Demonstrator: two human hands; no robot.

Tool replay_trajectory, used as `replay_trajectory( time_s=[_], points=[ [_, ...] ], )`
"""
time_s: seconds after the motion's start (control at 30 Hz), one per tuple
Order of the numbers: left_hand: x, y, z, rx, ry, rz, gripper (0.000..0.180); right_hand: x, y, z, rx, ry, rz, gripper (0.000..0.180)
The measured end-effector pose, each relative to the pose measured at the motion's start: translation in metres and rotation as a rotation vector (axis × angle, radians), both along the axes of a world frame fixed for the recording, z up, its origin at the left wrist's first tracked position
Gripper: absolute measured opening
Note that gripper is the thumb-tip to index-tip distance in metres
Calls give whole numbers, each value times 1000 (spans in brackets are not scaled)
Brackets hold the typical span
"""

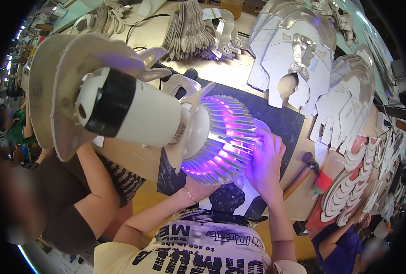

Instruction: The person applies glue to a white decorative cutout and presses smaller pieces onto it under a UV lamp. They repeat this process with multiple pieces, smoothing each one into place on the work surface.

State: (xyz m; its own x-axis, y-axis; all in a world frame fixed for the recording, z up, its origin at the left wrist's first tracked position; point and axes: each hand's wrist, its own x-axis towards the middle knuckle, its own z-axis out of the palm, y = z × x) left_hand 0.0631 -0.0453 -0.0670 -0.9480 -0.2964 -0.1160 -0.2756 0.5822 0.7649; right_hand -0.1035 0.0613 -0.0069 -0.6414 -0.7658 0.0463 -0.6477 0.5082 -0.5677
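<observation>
A large white lamp (155, 114) with grey fins and glowing purple light hangs over my work and covers much of it. Below it, a white shoe-upper piece (254, 194) lies on a dark marbled board (285, 116). My right hand (266, 164) is at the lamp's right side, over the piece, fingers bent together; what they pinch is too hidden to make out. My left hand (202, 188) reaches under the fins from the lower left, beside the piece, and its fingers are out of sight.
Stacked white and silver upper pieces (287, 50) lie at the back right, a grey bundle (187, 34) at the back. A hammer (303, 176) and a red-and-white bottle (327, 176) are to the right. Co-workers' arms show at left (95, 173) and lower right (337, 237).
</observation>
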Motion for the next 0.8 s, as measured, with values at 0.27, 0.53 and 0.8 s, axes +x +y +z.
replay_trajectory(
  time_s=[0.27,0.53,0.8],
  points=[
    [11,7,-26,174,-79,-62,55,-2,-6,6,44,38,9,17],
    [10,6,-22,32,-34,-65,51,-8,-11,9,105,98,80,16],
    [1,-1,-6,-176,74,-66,45,-8,-14,5,42,100,108,15]
  ],
)
